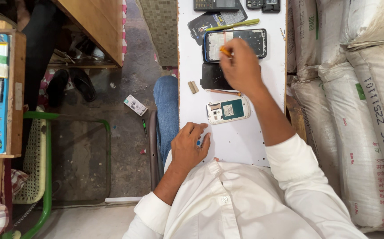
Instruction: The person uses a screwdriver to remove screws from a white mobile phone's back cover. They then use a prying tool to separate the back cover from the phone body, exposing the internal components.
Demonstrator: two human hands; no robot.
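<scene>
Head view: the right hand (241,67) is pinching an orange screwdriver (225,51) over the phone frame (235,44), upper centre — the left hand (189,146) is curling around a small blue piece (198,142), keeping it handy.

- Right hand (241,66) reaches forward at the end of an extended, white-sleeved arm, its fingers pinched together.
- Left hand (190,146) sits close to the body, palm down, fingers loosely curled, forearm bare below a rolled cuff.
</scene>
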